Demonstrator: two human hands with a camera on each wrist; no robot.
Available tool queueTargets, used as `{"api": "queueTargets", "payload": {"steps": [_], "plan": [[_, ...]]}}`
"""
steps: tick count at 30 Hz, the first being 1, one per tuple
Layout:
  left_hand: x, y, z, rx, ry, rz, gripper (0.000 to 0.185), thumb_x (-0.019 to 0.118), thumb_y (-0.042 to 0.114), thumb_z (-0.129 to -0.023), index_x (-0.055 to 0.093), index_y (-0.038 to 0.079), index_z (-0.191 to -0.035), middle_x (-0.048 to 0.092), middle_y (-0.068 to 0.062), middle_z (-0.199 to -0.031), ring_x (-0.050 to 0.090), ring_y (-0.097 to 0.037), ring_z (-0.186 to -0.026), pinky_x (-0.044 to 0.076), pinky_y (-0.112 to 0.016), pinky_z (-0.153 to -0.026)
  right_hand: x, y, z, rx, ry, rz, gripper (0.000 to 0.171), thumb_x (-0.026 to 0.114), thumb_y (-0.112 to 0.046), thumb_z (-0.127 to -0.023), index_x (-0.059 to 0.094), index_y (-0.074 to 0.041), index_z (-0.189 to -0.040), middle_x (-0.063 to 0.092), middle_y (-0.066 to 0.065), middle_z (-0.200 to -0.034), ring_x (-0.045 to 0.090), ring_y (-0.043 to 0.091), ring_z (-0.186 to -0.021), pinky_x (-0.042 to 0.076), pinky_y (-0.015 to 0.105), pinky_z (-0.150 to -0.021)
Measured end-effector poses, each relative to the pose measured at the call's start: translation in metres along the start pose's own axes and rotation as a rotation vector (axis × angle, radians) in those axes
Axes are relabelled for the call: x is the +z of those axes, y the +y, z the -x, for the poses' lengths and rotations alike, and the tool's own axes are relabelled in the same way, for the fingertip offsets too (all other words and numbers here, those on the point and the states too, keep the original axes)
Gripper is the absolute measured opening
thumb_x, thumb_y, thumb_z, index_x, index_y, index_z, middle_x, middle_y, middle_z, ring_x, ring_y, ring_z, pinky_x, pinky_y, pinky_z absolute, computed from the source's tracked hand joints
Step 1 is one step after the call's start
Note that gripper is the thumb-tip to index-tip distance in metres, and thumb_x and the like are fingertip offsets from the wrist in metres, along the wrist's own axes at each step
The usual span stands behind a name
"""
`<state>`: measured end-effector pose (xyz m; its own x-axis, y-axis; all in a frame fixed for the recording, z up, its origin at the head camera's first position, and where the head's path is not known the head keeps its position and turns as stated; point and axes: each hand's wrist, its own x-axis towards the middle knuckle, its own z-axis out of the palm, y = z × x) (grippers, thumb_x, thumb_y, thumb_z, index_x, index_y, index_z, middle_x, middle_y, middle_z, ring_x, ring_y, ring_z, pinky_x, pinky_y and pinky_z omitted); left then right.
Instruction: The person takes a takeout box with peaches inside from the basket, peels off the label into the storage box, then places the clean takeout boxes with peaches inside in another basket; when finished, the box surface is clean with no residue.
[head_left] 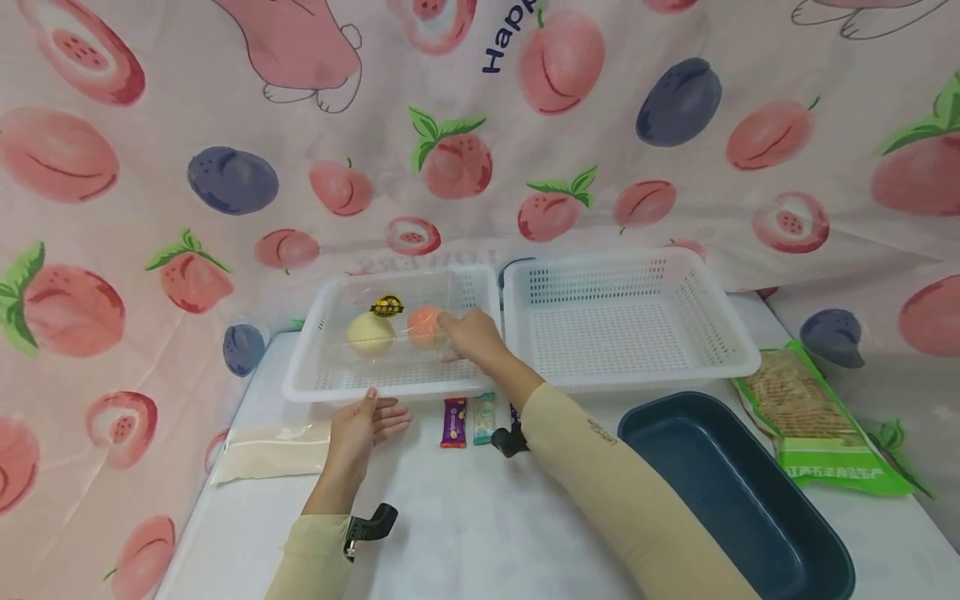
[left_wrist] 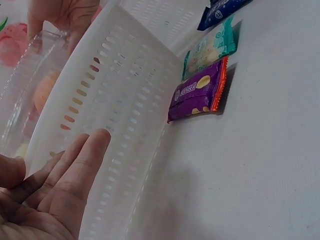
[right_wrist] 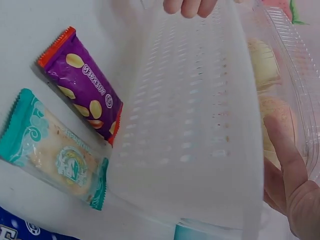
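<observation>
My right hand (head_left: 471, 333) is inside the left white basket (head_left: 315, 367), its fingers (right_wrist: 280, 145) laid fairly straight against a clear plastic box (head_left: 390, 329) that sits on the basket floor. The box holds two round cakes, a pale yellow one (head_left: 370, 333) and a pink one (head_left: 425, 325); my fingertips touch the box right by the pink one. I cannot tell for sure whether my thumb pinches the box edge.

My left hand (head_left: 363, 425) rests at the near wall of that same basket, fingers (left_wrist: 82, 165) straight and relaxed, touching the slotted wall from outside and holding nothing.

On the desk (head_left: 465, 533) just in front of the basket lie three small snack packets side by side: a purple one (head_left: 453, 422), a teal one (head_left: 484, 417), and a dark blue one (left_wrist: 220, 12) mostly hidden behind my right forearm. A second white basket (head_left: 720, 333) stands just to the right of the first. A dark blue tub (head_left: 810, 567) sits nearer me on the right, with a green bag of crackers (head_left: 817, 421) beside it. A flat pale packet (head_left: 270, 450) lies at the left edge of the desk.
</observation>
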<state>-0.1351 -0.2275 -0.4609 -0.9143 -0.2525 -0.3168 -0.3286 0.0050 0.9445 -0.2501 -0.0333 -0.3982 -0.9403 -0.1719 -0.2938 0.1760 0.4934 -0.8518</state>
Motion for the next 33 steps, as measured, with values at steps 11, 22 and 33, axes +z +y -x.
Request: {"api": "queueTargets", "payload": {"steps": [11,22,33], "plan": [[-0.004,0.0,-0.001,0.015,0.007,0.018,0.059,0.036,0.034,-0.116,0.058,-0.019,-0.131,0.076,-0.027,-0.114,0.08,-0.018,-0.089,0.065,-0.029,-0.083,-0.019,-0.002,0.019,-0.116,0.018,-0.001,0.043,0.051,-0.045,-0.105,0.059,-0.005,-0.092,0.056,0.003,-0.076,0.051,0.017,-0.067,0.046,0.028,-0.061],[-0.002,0.0,0.003,0.027,-0.004,0.014,0.058,0.035,0.031,-0.116,0.057,-0.021,-0.13,0.073,-0.032,-0.117,0.08,-0.025,-0.094,0.065,-0.032,-0.084,-0.038,0.004,0.044,-0.109,0.042,-0.027,0.037,0.053,-0.043,-0.103,0.053,-0.006,-0.099,0.06,0.007,-0.087,0.057,0.02,-0.077,0.048,0.031,-0.069],[-0.002,-0.004,0.001,0.065,-0.002,0.075,0.045,0.035,0.022,-0.116,0.054,-0.015,-0.129,0.077,-0.018,-0.099,0.079,-0.019,-0.087,0.066,-0.034,-0.084,-0.052,0.016,0.073,-0.119,0.011,-0.035,0.033,0.055,-0.041,-0.103,0.049,-0.009,-0.095,0.062,0.008,-0.09,0.059,0.021,-0.08,0.047,0.029,-0.067]]}}
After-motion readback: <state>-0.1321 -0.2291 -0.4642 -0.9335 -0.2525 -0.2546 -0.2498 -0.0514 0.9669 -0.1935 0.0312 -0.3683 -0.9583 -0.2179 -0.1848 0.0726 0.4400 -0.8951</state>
